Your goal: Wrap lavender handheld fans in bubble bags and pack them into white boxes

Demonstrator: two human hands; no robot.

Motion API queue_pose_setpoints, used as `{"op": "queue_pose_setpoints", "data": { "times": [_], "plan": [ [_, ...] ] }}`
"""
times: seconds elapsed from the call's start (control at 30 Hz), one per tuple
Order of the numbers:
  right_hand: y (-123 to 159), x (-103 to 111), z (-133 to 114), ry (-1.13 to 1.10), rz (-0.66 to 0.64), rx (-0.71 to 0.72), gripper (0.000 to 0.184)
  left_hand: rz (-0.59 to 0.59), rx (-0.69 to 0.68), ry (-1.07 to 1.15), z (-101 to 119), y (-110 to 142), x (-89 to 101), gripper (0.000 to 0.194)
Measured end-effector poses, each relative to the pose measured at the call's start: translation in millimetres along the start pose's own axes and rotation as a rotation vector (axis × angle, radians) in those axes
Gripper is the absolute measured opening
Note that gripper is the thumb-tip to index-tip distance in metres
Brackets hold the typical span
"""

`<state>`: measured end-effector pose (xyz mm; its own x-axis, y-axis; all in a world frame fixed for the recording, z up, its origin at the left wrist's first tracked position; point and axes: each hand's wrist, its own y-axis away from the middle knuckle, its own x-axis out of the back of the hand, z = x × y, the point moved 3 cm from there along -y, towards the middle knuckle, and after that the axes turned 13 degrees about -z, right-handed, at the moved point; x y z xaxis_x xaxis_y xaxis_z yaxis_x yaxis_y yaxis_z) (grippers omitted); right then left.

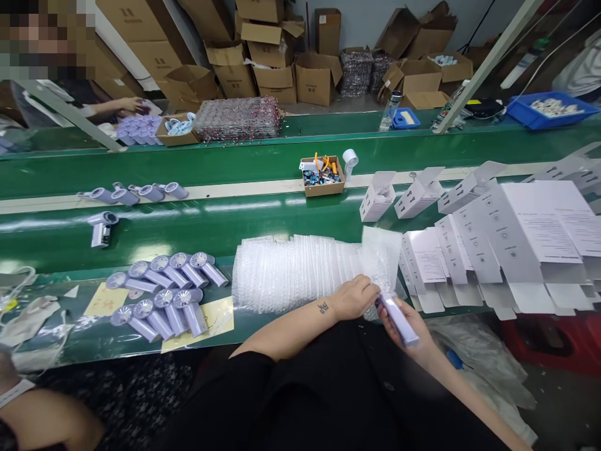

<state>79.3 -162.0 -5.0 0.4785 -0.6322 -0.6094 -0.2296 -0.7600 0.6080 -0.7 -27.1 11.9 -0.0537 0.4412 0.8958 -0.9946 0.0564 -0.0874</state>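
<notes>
My right hand (pixel 410 335) is wrapped round the handle of a lilac handheld fan (pixel 399 319), which slants down toward my body. The fan's head end is hidden by my left hand and a clear bubble-wrap bag (pixel 381 254). My left hand (pixel 357 297) is closed at the bag's near edge, against the upper end of the fan. How far the fan sits inside the bag I cannot tell. A row of overlapping bubble-wrap bags (pixel 300 272) lies to the left of it. Farther left, several lilac fans (pixel 162 272) rest in two rows on the table edge.
Open white boxes (pixel 498 232) and printed leaflets stand at the right. Across the green belt (pixel 211 219) are a small carton of parts (pixel 323 178), a tape roll (pixel 350 156) and more fans (pixel 124 195). Another person's hand (pixel 131 105) works at the far left; another arm (pixel 47 413) is near left.
</notes>
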Motion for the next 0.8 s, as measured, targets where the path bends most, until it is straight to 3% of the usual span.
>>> {"op": "queue_pose_setpoints", "data": {
  "times": [0.1, 0.17, 0.3, 0.37, 0.47, 0.6, 0.8],
  "plan": [
    [-1, -5, 2, -0.191, -0.144, -0.103, 0.029, 0.073, 0.137, 0.11, -11, 2, -7.8, 0.021],
    [-1, -5, 3, -0.207, -0.171, -0.11, 0.03, 0.066, 0.18, 0.165, -13, 4, -13.0, 0.019],
    [-4, -1, 5, -0.064, 0.004, -0.045, 0.021, -0.046, 0.135, 0.315, -2, 5, -18.2, 0.011],
    [-6, -2, 6, 0.06, 0.073, -0.029, 0.022, -0.061, 0.199, 0.434, 1, 1, -16.1, 0.01],
    [-9, -6, 7, 0.204, 0.127, -0.012, 0.022, -0.043, 0.315, 0.512, 1, -10, -7.7, 0.014],
    [-2, -1, -2, 0.3, 0.212, 0.015, 0.021, -0.124, 0.205, 0.579, 5, -17, 10.5, 0.015],
    [38, -5, -47, 0.703, 0.222, 0.132, 0.023, -0.154, 0.347, 0.975, 8, -9, 39.7, 0.011]
  ]
}}
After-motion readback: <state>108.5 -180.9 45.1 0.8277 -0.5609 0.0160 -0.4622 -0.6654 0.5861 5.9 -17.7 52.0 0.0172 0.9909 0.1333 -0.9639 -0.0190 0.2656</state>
